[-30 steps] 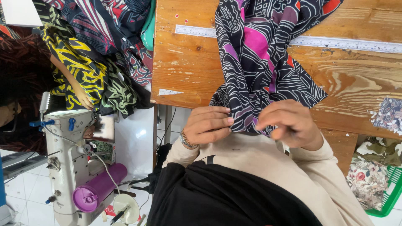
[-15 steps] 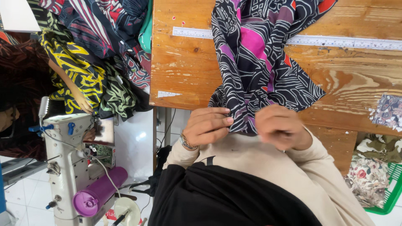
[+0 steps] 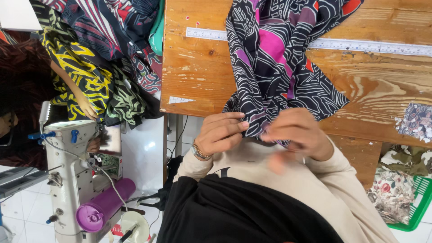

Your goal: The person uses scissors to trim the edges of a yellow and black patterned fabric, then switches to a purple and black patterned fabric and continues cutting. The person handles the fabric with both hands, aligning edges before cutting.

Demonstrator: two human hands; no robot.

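Left hand (image 3: 221,134): fingers curled, thumb and fingertips pinching the near edge of the patterned cloth (image 3: 279,58). Right hand (image 3: 294,132): fingers bent and closed on the same edge, just right of the left hand; part of it is blurred.

The cloth is black with white line print and magenta, purple and red patches. It lies draped over the wooden surface (image 3: 198,76), running from the far edge to the near edge, gathered to a narrow bunch where both hands grip it. It crosses over a long metal ruler (image 3: 373,46) lying left to right on the surface.

Left of the surface: a heap of printed fabrics (image 3: 103,67); near it, a white sewing machine (image 3: 72,171) with a purple spool (image 3: 101,210). Near right: a green basket (image 3: 416,202) holding floral fabric.
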